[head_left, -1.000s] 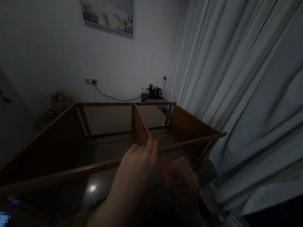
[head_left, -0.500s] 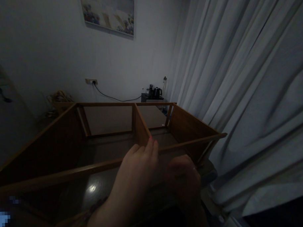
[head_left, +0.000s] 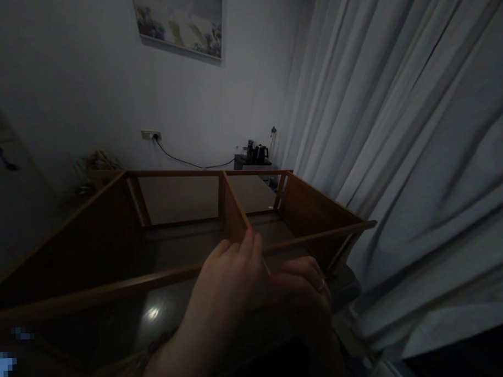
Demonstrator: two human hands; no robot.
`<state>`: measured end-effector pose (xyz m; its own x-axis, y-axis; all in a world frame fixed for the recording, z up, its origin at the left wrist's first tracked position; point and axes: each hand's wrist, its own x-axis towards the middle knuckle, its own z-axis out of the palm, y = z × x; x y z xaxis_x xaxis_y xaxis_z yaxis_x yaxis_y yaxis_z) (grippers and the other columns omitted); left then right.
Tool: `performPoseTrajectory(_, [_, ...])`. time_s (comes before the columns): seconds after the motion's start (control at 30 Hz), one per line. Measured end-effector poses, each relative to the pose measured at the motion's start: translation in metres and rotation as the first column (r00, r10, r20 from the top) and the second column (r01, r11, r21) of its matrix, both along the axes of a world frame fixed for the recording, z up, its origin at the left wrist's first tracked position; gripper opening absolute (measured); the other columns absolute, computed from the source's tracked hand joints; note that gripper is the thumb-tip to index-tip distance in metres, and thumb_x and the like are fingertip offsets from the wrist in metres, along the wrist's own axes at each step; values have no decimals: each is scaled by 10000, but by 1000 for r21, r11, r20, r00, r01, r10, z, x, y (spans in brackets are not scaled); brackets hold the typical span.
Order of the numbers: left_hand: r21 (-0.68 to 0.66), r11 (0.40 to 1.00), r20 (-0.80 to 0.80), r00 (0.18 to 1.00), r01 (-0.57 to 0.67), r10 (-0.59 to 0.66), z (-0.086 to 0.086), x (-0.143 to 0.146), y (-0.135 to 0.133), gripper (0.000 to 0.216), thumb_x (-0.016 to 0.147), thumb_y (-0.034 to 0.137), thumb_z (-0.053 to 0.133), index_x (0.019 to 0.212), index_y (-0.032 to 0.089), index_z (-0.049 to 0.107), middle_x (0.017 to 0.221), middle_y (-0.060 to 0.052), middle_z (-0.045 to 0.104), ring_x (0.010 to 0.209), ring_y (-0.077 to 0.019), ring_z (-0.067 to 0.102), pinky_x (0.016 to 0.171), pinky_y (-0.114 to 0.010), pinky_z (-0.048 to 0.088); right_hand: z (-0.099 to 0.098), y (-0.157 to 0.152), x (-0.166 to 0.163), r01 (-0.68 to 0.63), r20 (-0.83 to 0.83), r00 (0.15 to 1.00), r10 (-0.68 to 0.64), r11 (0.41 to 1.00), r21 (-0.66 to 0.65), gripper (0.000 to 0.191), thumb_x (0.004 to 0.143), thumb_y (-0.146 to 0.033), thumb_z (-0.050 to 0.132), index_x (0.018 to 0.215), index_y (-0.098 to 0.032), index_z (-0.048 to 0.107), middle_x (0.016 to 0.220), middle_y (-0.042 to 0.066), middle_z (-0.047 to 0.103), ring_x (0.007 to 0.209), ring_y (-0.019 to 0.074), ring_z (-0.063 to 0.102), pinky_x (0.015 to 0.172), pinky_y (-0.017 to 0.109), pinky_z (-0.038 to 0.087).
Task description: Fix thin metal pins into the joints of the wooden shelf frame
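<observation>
The partly curled left hand (head_left: 232, 269) touches the wooden frame (head_left: 155, 278) by its divider (head_left: 234, 208), the right hand (head_left: 304, 285) curls nearby, and whether either grips anything I cannot tell.

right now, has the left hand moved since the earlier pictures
No, the left hand shows no clear shift either way against the wooden divider.

Light: dim, grey. Back wall: plain, pale (head_left: 191, 102). Rectangular, pale-framed picture with flower motifs (head_left: 179, 20) mounted on wall, upper edge cut off by view. Beige rectangular socket plate (head_left: 151, 135) below; thin black cable (head_left: 201, 166) plugged in, trailing right toward small dark-topped cabinet (head_left: 240, 162). Black kettle (head_left: 261, 153) on cabinet. Right side: long whitish-grey pleated fabric curtain (head_left: 356, 124), hanging in deep folds.
</observation>
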<state>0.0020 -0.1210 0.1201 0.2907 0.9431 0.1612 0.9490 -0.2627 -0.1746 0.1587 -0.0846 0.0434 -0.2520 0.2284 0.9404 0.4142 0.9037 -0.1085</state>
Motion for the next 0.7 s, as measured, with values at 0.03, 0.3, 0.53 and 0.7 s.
performPoseTrajectory(0.03, [-5,1000,-1,1000,-1,1,0,0,0,513,896,121,544,1402,38,524,1444,-200,541,1014,-261,740,859,-370,611,-1,0,-2,-5,-14,1000,5,1000,11,220,975,-425,597,893,-231,658,752,-12,642,716,127,579,636,262,459])
performPoseTrajectory(0.3, [16,1000,-13,1000,12,-12,1,0,-3,509,887,110,533,1391,33,538,1437,-191,549,1000,-256,741,855,-366,611,-5,-4,-9,14,-94,996,-10,999,45,113,963,-296,626,879,-223,646,661,-23,619,627,127,547,584,263,460])
performPoseTrajectory(0.53, [57,998,21,999,28,-29,-3,-2,-1,509,880,93,517,1384,37,549,1412,-185,581,951,-250,748,831,-367,616,-3,-6,-13,47,-121,992,-42,998,39,137,952,-210,602,817,-215,623,626,-24,597,585,121,533,547,255,432])
performPoseTrajectory(0.7, [30,999,7,1000,23,-23,-1,-1,-2,513,893,96,492,1400,31,527,1439,-195,547,987,-249,743,854,-367,613,2,-8,-9,-42,-129,991,40,999,-14,53,932,-188,612,927,-227,647,690,-21,662,610,124,582,552,252,481])
